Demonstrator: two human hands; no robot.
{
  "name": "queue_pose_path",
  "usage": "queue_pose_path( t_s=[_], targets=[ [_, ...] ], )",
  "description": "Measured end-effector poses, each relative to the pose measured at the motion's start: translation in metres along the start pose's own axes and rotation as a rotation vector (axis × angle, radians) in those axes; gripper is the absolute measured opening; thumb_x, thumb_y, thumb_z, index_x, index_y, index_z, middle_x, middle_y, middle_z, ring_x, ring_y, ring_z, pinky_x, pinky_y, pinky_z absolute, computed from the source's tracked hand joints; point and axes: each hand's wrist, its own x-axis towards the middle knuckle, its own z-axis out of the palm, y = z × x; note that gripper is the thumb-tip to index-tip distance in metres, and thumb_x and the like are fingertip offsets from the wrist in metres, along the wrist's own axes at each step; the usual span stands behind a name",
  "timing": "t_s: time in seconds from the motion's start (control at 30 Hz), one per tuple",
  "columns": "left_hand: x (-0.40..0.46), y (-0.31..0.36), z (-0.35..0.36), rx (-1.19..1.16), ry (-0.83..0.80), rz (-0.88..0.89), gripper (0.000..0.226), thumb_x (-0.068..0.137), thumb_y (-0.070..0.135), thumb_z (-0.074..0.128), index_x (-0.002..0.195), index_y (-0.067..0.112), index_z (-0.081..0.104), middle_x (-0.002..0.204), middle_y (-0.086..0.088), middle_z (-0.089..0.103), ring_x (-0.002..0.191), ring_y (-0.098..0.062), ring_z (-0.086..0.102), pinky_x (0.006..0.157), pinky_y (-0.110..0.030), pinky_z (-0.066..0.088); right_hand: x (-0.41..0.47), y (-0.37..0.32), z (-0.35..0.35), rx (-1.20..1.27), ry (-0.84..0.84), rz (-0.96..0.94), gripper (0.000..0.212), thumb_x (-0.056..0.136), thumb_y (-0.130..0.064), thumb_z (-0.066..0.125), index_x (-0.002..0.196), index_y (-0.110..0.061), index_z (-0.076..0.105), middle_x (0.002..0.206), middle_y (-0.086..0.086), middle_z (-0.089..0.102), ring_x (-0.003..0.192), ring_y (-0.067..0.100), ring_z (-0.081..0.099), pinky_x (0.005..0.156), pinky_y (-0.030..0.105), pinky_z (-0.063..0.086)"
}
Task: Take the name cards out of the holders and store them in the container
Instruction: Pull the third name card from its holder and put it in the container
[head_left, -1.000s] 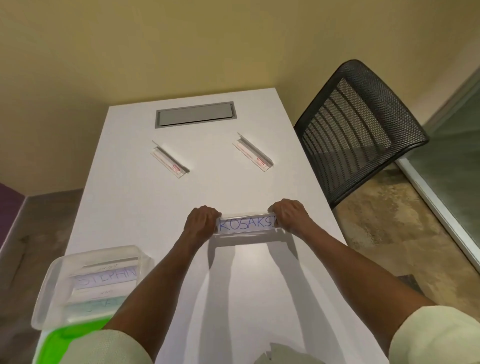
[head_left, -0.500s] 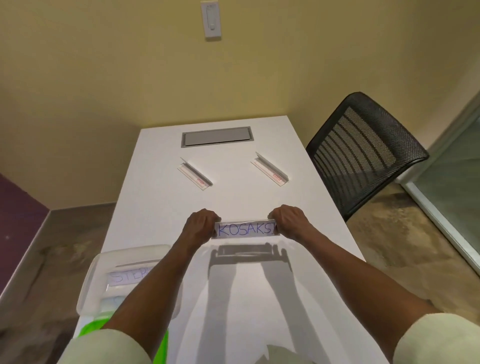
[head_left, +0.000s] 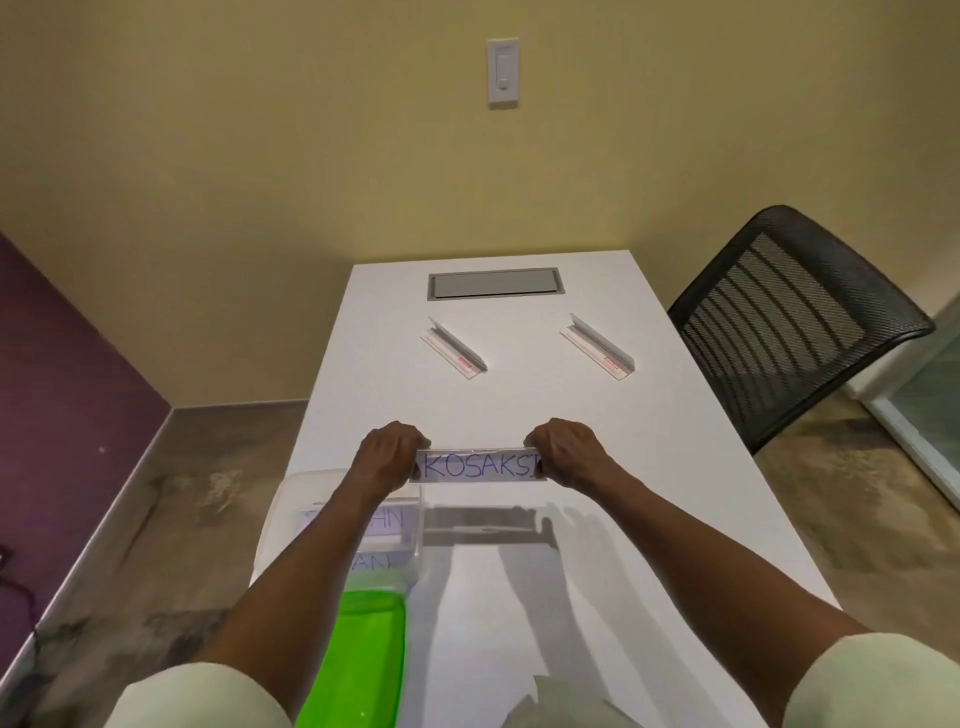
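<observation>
Both hands, the left hand (head_left: 388, 458) and right hand (head_left: 566, 453), grasp with curled fingers the ends of a clear acrylic holder (head_left: 479, 465) whose white card reads KOSAKS, raised above the white rectangular table (head_left: 649, 467). A clear plastic container (head_left: 332, 519) of cards sits at eight o'clock from it, and two empty clear holders (head_left: 454, 347) lie toward twelve.

Clear holder (head_left: 480, 464) with KOSAKSI card, held aloft.

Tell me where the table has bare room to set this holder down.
Bare: the middle strip between the two empty holders and the hands; also the near right, right of the container. Crowded: the near left, with the container and green lid.
</observation>
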Motion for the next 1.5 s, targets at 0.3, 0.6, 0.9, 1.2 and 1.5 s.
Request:
queue_pose_path(
  t_s=[0.3, 0.6, 0.9, 1.2, 1.5],
  targets=[
    [-0.041, -0.054, -0.010, -0.067, 0.014, -0.168, 0.036, 0.082, 0.007, 0.069, 0.117, 0.017, 0.068, 0.112, -0.010, 0.069, 0.112, -0.026, 0.059, 0.088, -0.030, 0.044, 0.015, -0.066, 0.001, -0.035, 0.018, -0.104, 0.012, 0.068, -0.014, 0.067, 0.080, -0.011, 0.065, 0.078, 0.015, 0.066, 0.072, 0.037, 0.062, 0.055, 0.029, 0.030],
    [-0.074, -0.103, -0.015, -0.125, -0.032, -0.270, 0.044, 0.079, -0.002, 0.065, 0.119, 0.017, 0.066, 0.103, -0.005, 0.074, 0.113, -0.020, 0.060, 0.088, -0.029, 0.047, 0.027, -0.120, 0.008, -0.033, 0.014, -0.217, 0.013, 0.070, -0.018, 0.069, 0.078, -0.009, 0.063, 0.076, 0.015, 0.065, 0.069, 0.037, 0.061, 0.054, 0.029, 0.032],
    [-0.091, -0.139, -0.015, -0.027, -0.113, -0.280, 0.052, 0.069, -0.001, 0.077, 0.118, 0.014, 0.067, 0.115, -0.012, 0.069, 0.102, -0.027, 0.066, 0.087, -0.034, 0.053, 0.039, -0.169, 0.017, -0.033, -0.024, -0.299, 0.024, 0.078, -0.024, 0.068, 0.090, -0.004, 0.063, 0.091, 0.020, 0.065, 0.083, 0.037, 0.062, 0.062, 0.032, 0.040],
    [-0.092, -0.152, -0.009, 0.082, -0.232, -0.311, 0.053, 0.064, 0.008, 0.085, 0.113, 0.019, 0.070, 0.115, -0.010, 0.070, 0.104, -0.026, 0.067, 0.088, -0.032, 0.054, 0.043, -0.197, 0.029, -0.089, -0.077, -0.379, 0.015, 0.075, -0.011, 0.060, 0.086, -0.001, 0.062, 0.088, 0.023, 0.065, 0.082, 0.037, 0.061, 0.062, 0.032, 0.033],
    [-0.085, -0.147, 0.007, 0.193, -0.247, -0.258, 0.018, 0.078, 0.007, 0.066, 0.094, 0.014, 0.073, 0.090, -0.010, 0.065, 0.092, -0.028, 0.065, 0.079, -0.032, 0.051, 0.047, -0.206, 0.045, -0.276, -0.183, -0.457, 0.014, 0.056, -0.018, 0.077, 0.064, -0.015, 0.065, 0.060, 0.006, 0.064, 0.055, 0.024, 0.061, 0.051, 0.022, 0.042]
  ],
)
